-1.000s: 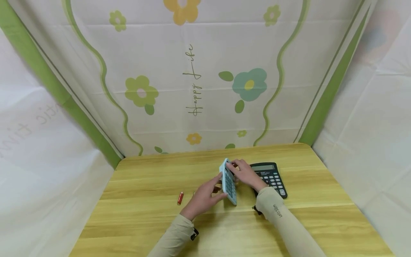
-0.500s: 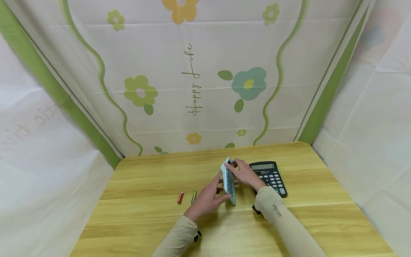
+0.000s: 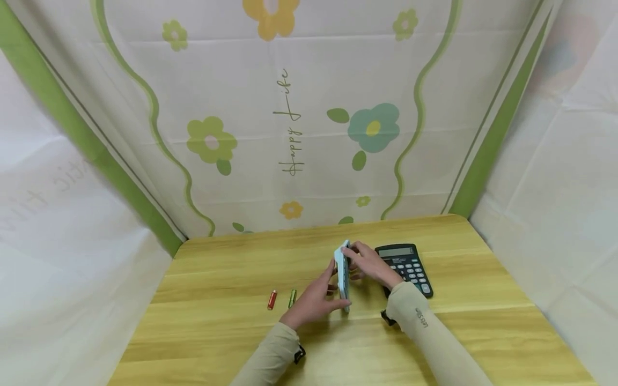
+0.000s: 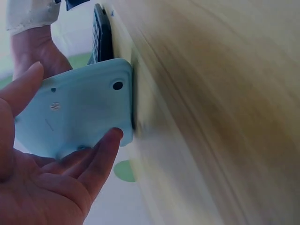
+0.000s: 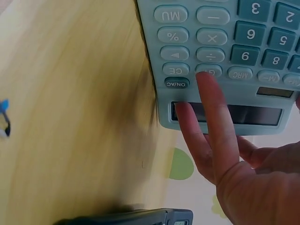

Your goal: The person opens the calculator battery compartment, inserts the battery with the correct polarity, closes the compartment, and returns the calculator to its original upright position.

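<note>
A light blue calculator point(image 3: 343, 276) stands on edge between my two hands, almost edge-on in the head view. My left hand point(image 3: 314, 303) grips it with the thumb on one edge and the fingers spread over its back point(image 4: 79, 112), where a small screw and a dark round foot show. From the other side my right hand point(image 3: 370, 262) holds the display end. Two of its fingertips lie across the dark display point(image 5: 243, 115) and the upper keys, and the thumb is mostly hidden at the far edge.
A black calculator point(image 3: 410, 273) lies face up at the right, partly covered by my right hand and sleeve. Left of my left hand lie a red battery point(image 3: 272, 300) and a green battery point(image 3: 292, 298). A flowered cloth point(image 3: 309, 118) hangs behind the wooden table point(image 3: 207, 321).
The light blue calculator has turned from showing its keys to nearly edge-on in the head view. My left hand has shifted slightly right, uncovering the green battery.
</note>
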The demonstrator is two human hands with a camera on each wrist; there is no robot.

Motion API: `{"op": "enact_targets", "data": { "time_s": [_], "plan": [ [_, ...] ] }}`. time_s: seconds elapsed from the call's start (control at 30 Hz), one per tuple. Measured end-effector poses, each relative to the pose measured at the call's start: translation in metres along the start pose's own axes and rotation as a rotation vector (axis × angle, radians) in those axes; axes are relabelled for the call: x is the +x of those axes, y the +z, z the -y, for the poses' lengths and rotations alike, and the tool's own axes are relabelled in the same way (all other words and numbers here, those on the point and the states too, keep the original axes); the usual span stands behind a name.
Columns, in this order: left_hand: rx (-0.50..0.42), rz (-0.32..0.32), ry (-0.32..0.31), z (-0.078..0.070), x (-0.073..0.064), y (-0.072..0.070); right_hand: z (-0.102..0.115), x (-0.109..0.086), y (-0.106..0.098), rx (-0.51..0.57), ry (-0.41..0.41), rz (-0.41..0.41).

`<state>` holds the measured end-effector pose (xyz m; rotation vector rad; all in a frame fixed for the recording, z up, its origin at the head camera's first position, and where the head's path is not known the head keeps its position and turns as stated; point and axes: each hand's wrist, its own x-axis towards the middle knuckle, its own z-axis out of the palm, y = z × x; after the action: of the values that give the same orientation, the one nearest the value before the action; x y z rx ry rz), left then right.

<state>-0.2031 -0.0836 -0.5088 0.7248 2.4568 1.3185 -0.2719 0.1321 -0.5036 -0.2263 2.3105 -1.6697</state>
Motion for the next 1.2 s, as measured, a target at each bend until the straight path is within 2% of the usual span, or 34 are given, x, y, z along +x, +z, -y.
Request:
{"op": "enact_targets", "data": {
  "time_s": [0.27, 0.63, 0.93, 1.2],
  "plan": [
    [0.011, 0.003, -0.029, 0.006, 0.002, 0.000, -0.002, -0.001, -0.001, 0.103, 0.019, 0.025],
    [0.026, 0.011, -0.011, 0.012, 0.006, 0.005, -0.004, -0.002, -0.003, 0.072, -0.008, 0.035],
    [-0.038, 0.012, -0.024, 0.017, 0.010, 0.007, -0.004, -0.005, -0.004, 0.090, -0.022, 0.063],
    [-0.019, 0.023, 0.003, 0.014, 0.011, 0.007, -0.006, -0.006, -0.006, 0.101, -0.027, 0.084]
  ]
}}
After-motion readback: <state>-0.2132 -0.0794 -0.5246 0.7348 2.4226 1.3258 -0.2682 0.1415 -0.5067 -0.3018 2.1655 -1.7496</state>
